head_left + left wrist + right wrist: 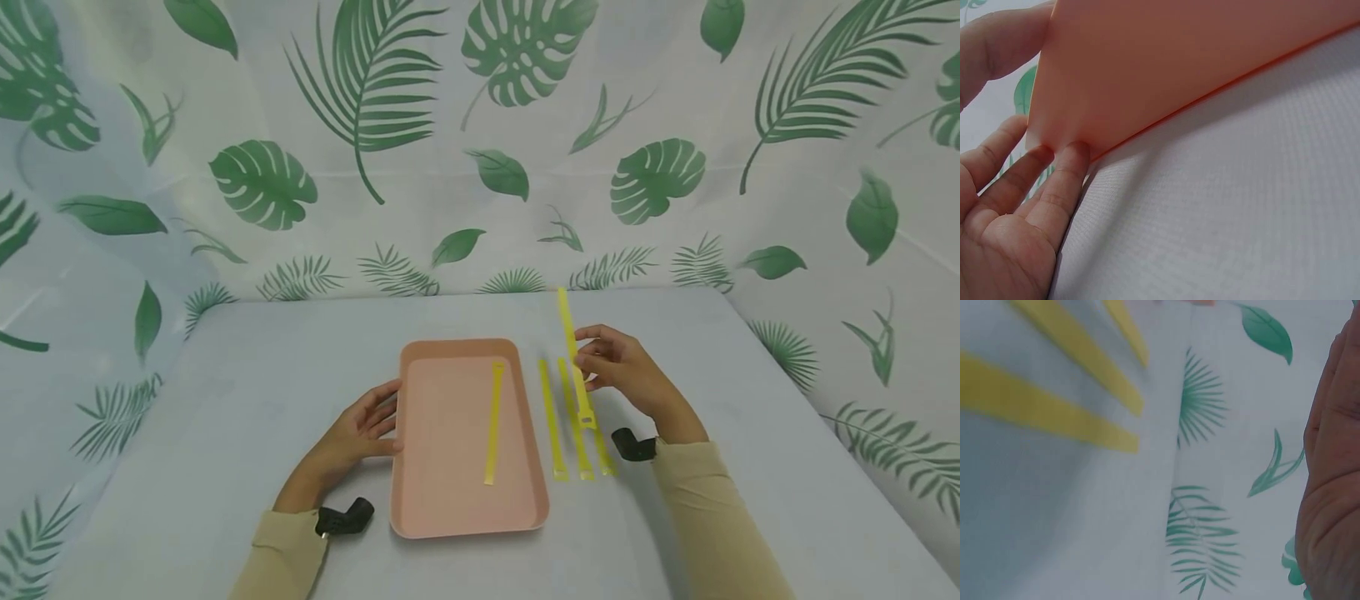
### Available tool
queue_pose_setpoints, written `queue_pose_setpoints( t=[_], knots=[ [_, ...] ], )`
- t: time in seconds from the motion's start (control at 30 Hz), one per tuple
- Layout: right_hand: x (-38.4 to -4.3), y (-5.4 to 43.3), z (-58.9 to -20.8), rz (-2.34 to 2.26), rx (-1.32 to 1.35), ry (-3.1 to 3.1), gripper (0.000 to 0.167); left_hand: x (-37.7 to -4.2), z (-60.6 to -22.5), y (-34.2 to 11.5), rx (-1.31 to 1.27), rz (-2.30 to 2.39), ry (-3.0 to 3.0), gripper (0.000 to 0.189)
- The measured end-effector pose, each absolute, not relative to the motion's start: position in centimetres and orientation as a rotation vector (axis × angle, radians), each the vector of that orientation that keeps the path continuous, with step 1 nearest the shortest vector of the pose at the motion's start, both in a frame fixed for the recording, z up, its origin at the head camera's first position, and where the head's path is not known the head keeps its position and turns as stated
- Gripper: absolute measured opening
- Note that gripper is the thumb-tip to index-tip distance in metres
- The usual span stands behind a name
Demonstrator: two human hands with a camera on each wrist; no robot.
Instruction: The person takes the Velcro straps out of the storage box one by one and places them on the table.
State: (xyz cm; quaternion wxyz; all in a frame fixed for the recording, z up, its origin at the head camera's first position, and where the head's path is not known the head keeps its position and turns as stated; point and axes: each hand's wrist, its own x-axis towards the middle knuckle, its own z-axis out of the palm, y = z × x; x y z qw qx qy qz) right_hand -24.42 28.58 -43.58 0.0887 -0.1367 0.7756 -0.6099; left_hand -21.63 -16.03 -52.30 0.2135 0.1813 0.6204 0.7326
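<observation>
A pink rectangular tray (442,500) lies on the table, with one yellow cable tie (492,429) lengthwise inside it, toward its right side. My left hand (356,429) rests its fingertips and thumb against the tray's left side; in the left wrist view fingertips touch the tray's outer wall (1147,75). Above the table, right of the tray, my right hand (618,367) pinches another yellow cable tie (568,325) near its middle, slotted end downward. Beneath it three more cable ties (553,425) lie side by side. In the right wrist view the held tie is out of sight.
A pale cloth covers the table (300,350). Behind and at the sides hangs a white curtain (420,192) printed with green leaves. Each wrist carries a small black camera mount (345,517).
</observation>
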Motion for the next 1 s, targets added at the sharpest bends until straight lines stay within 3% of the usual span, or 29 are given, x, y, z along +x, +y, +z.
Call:
queue_pose_setpoints(
  t=[1.0],
  knots=[
    [-23.5,34.1,-46.2,-1.567,-0.079,2.273,0.046,-21.5,-52.4,-16.0,0.546,2.046,1.745,0.102]
  ],
)
